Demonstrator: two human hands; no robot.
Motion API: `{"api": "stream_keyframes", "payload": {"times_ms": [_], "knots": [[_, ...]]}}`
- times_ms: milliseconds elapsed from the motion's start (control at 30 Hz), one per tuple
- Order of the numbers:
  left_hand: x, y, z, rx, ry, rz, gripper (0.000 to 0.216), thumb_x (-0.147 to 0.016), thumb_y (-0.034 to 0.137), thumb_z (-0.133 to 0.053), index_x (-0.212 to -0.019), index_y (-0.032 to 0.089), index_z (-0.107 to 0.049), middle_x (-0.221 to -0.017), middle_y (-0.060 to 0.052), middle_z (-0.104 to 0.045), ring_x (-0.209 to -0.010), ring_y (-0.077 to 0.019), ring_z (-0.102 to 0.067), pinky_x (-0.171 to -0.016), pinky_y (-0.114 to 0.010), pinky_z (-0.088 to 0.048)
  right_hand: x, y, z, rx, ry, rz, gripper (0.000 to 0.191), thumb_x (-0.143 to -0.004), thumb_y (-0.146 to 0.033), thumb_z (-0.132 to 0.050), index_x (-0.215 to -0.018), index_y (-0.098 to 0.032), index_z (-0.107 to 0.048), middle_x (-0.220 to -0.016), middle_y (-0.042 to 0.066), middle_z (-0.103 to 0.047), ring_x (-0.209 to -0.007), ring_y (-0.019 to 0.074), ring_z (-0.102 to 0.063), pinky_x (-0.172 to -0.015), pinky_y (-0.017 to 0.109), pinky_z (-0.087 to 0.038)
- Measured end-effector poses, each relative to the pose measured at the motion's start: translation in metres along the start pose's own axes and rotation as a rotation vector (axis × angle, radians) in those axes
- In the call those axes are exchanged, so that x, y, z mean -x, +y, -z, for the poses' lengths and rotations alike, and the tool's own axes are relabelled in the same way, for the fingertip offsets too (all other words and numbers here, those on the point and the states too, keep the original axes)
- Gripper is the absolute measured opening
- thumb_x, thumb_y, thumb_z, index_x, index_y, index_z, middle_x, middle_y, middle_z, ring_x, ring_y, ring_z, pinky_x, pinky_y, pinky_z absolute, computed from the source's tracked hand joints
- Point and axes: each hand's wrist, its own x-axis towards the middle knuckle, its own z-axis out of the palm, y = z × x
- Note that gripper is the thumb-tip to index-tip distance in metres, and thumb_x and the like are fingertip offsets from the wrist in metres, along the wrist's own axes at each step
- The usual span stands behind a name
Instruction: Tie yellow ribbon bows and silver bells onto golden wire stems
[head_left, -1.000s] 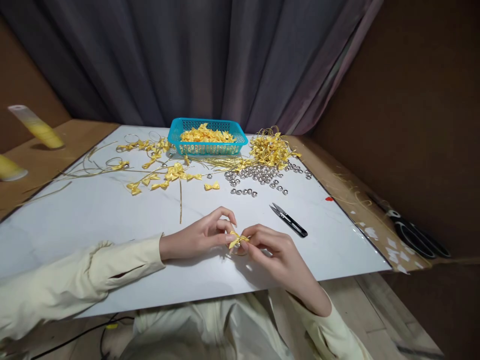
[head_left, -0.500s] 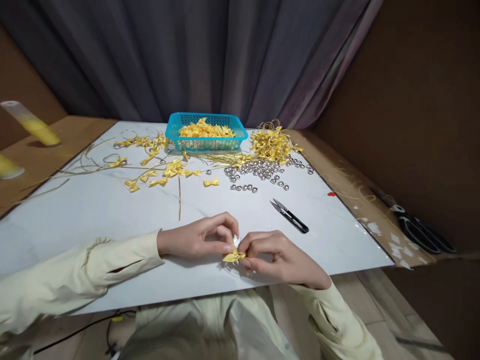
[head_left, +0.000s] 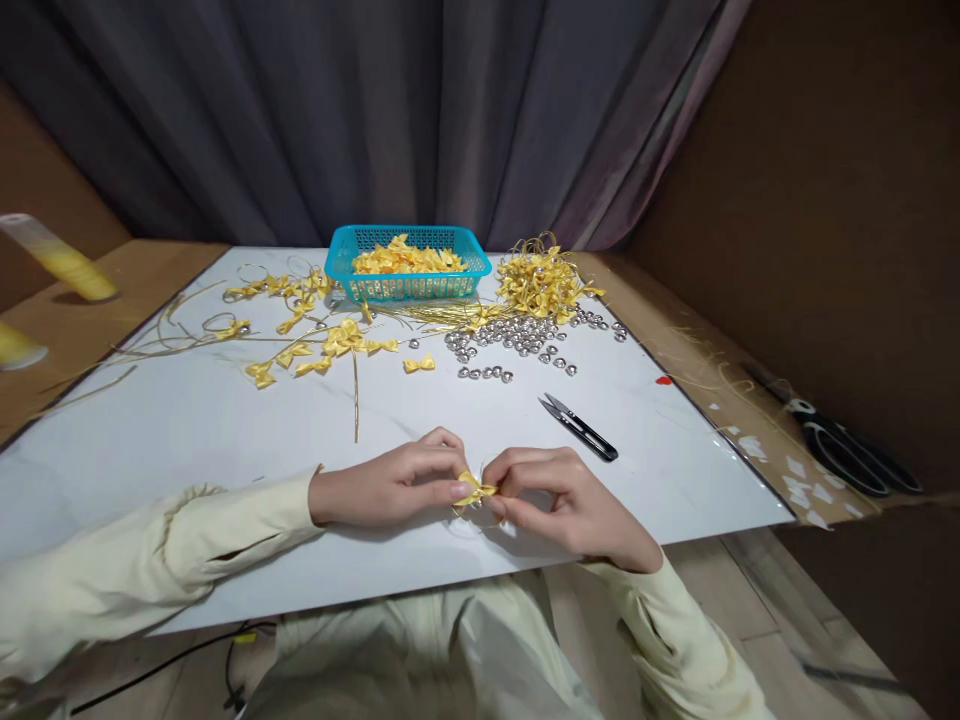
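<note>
While pinched together from both sides by left hand (head_left: pixel 390 487) and right hand (head_left: pixel 559 500), looks featherlight, soft and crushable, that small yellow ribbon bow (head_left: pixel 475 491), best nipped at its knot.

A small handicraft workstation is shown, screened off rather than set in an open room. A white board (head_left: pixel 225 440) is laid over a wooden bench, and the space is closed in by brown panels and a grey curtain (head_left: pixel 390 110). Piecework is suggested by the stock laid out: a blue basket (head_left: pixel 409 262) filled with yellow bows, a heap of silver beads (head_left: pixel 517 342), thread snips (head_left: pixel 579 428), large scissors (head_left: pixel 847 450) and 2 spools (at the far left edge).
</note>
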Motion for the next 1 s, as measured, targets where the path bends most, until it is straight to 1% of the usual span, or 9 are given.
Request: {"api": "stream_keyframes", "payload": {"times_ms": [167,267,333,400,500,700,833,933,1000], "knots": [[-0.001,0.0,-0.001,-0.004,0.107,0.026,0.027,-0.093,0.034,-0.04,-0.08,0.017,-0.056,-0.084,-0.004,-0.048,-0.091,-0.017,-0.046,-0.082,-0.028,-0.039,0.008,-0.001,0.003,-0.022,0.244,-0.06,0.018,-0.082,-0.017,-0.058,-0.065,-0.017,-0.061,-0.082,0.007,-0.066,-0.074,0.0149,-0.061,-0.071,0.029,-0.047],[-0.001,-0.001,-0.002,-0.057,0.169,-0.006,0.026,-0.092,0.031,-0.041,-0.075,0.017,-0.055,-0.079,-0.004,-0.05,-0.091,-0.018,-0.045,-0.079,-0.028,-0.038,0.019,-0.004,0.006,-0.3,0.488,-0.085,0.019,-0.082,-0.021,-0.06,-0.062,-0.019,-0.06,-0.08,0.006,-0.066,-0.079,0.0193,-0.063,-0.074,0.035,-0.049],[-0.001,0.0,-0.003,-0.098,0.192,-0.03,0.026,-0.092,0.028,-0.042,-0.073,0.017,-0.054,-0.075,-0.004,-0.05,-0.09,-0.0181,-0.044,-0.078,-0.028,-0.038,0.026,-0.007,0.006,-0.531,0.554,-0.068,0.021,-0.082,-0.024,-0.059,-0.062,-0.02,-0.059,-0.073,0.003,-0.065,-0.071,0.019,-0.065,-0.069,0.035,-0.05],[-0.001,0.0,-0.005,-0.14,0.213,-0.036,0.025,-0.092,0.025,-0.041,-0.073,0.017,-0.054,-0.075,-0.004,-0.051,-0.09,-0.018,-0.044,-0.079,-0.029,-0.038,0.031,-0.012,0.005,-0.695,0.525,-0.057,0.023,-0.083,-0.025,-0.058,-0.061,-0.02,-0.054,-0.068,0.0,-0.063,-0.05,0.0128,-0.061,-0.056,0.03,-0.048],[-0.001,0.001,-0.006,-0.198,0.261,-0.012,0.025,-0.092,0.025,-0.041,-0.072,0.017,-0.054,-0.076,-0.004,-0.051,-0.091,-0.0184,-0.044,-0.08,-0.03,-0.038,0.036,-0.017,0.001,-0.79,0.496,-0.078,0.036,-0.082,-0.029,-0.056,-0.054,-0.019,-0.037,-0.058,-0.003,-0.06,-0.021,0.0026,-0.038,-0.035,0.023,-0.035],[-0.004,-0.005,-0.003,-0.259,0.416,0.126,0.026,-0.091,0.031,-0.042,-0.076,0.017,-0.059,-0.081,-0.005,-0.056,-0.092,-0.0198,-0.047,-0.082,-0.032,-0.039,0.063,-0.017,0.015,-0.65,0.38,-0.231,0.064,-0.068,-0.065,-0.059,-0.044,-0.023,-0.016,-0.023,-0.005,-0.038,-0.009,0.0037,-0.017,-0.019,0.021,-0.018],[-0.007,-0.012,0.004,-0.249,0.54,0.222,0.028,-0.089,0.036,-0.045,-0.081,0.018,-0.065,-0.084,-0.005,-0.058,-0.09,-0.0201,-0.05,-0.084,-0.034,-0.04,0.076,-0.023,0.039,-0.61,0.446,-0.275,0.052,-0.071,-0.046,-0.067,-0.045,-0.022,-0.029,-0.036,-0.002,-0.053,-0.012,0.0042,-0.026,-0.019,0.021,-0.011],[-0.008,-0.015,0.008,-0.225,0.605,0.253,0.028,-0.088,0.037,-0.047,-0.08,0.019,-0.066,-0.084,-0.005,-0.061,-0.091,-0.021,-0.051,-0.084,-0.035,-0.04,0.065,-0.027,0.046,-0.36,0.474,-0.6,0.031,-0.072,-0.036,-0.07,-0.054,-0.02,-0.05,-0.049,0.001,-0.06,-0.024,0.0079,-0.042,-0.027,0.022,-0.023],[-0.008,-0.016,0.01,-0.205,0.625,0.257,0.029,-0.087,0.039,-0.048,-0.078,0.019,-0.067,-0.082,-0.005,-0.062,-0.09,-0.0211,-0.051,-0.083,-0.034,-0.041,0.049,-0.024,0.042,-0.24,0.4,-0.693,0.029,-0.07,-0.037,-0.072,-0.058,-0.017,-0.054,-0.044,-0.001,-0.055,-0.03,0.0084,-0.046,-0.036,0.022,-0.034]]}}
